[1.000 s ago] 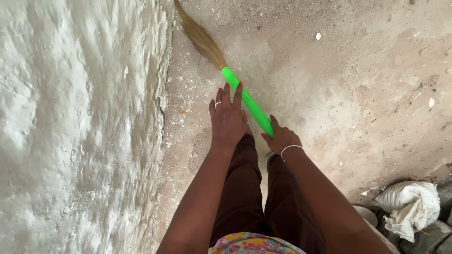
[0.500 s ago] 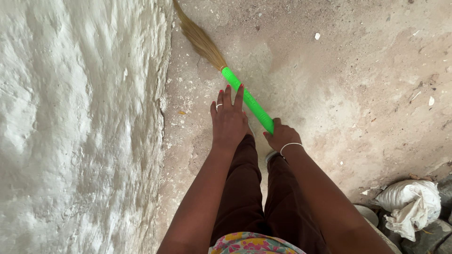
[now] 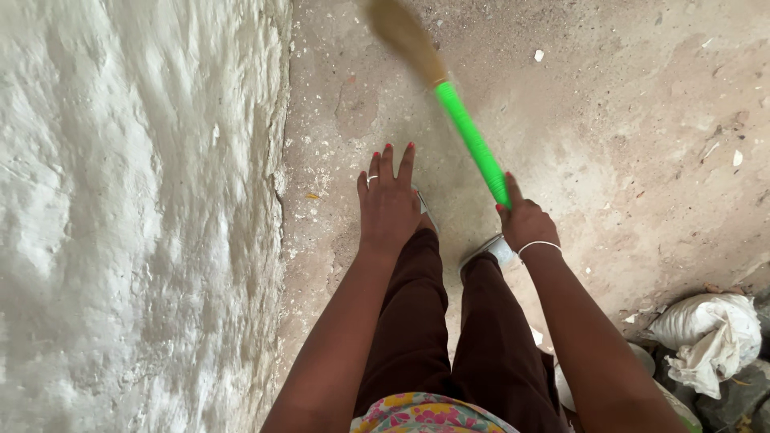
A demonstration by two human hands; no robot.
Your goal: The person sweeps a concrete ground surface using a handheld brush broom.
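Whitewashed, rough plaster wall fills the whole side to the left of the broom and serves as the largest item. Concrete floor, dusty and stained, lies to the right of that wall, with pale chips and grit scattered over it. Dark brown trousers stand just below the broom, a light shoe showing at the handle's lower end. Broom: bright green ribbed plastic handle, straw-coloured bristle head, blurred with motion; compared with half a second ago the bristles have swung away from the foot of the wall and out over the open floor to the right, so a sweeping stroke is judged to be under way. Right hand, white bangle at the wrist, is wrapped closed around the lower end of the green handle. Left hand, ring on one finger and red nails, is held flat with fingers together, gripping nothing, left of the handle and apart from it. White crumpled sack, lumpy and unmarked as far as can be told, lies well to the lower right of the broom beside dark stones.
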